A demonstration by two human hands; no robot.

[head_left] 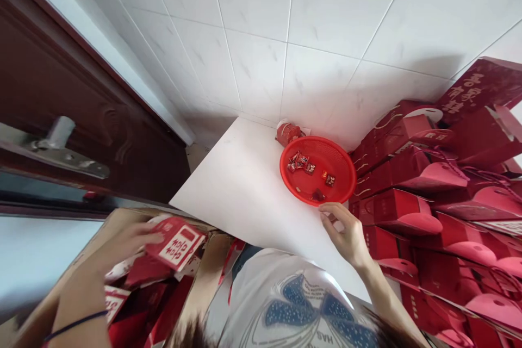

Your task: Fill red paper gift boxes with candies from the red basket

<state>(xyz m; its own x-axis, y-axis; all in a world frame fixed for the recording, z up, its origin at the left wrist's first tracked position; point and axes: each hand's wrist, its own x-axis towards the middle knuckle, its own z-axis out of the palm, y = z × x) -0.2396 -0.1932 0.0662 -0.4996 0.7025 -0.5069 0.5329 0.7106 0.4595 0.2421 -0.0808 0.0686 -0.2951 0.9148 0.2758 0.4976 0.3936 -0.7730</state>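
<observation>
Over the open cardboard carton (212, 258) at lower left, my left hand (132, 239), a little blurred, has its fingers at the edge of a red paper box (179, 243) with a white double-happiness label. Other red packaging (153, 304) lies beneath it in the carton. My right hand (346, 231) is at the near rim of a round red plastic basket (293, 189), fingers curled and fingertips close together. Whether these touch the rim or pinch something small is unclear. Several small wrapped sweets (310, 168) lie in the basket.
A white tabletop (244, 174) stands against the tiled wall (261, 65). Behind the basket sits a small red pouch-like item (287, 132). Rows of red gift boxes (411, 212) fill the right side. A dark brown door (81, 98) with a metal handle is at left.
</observation>
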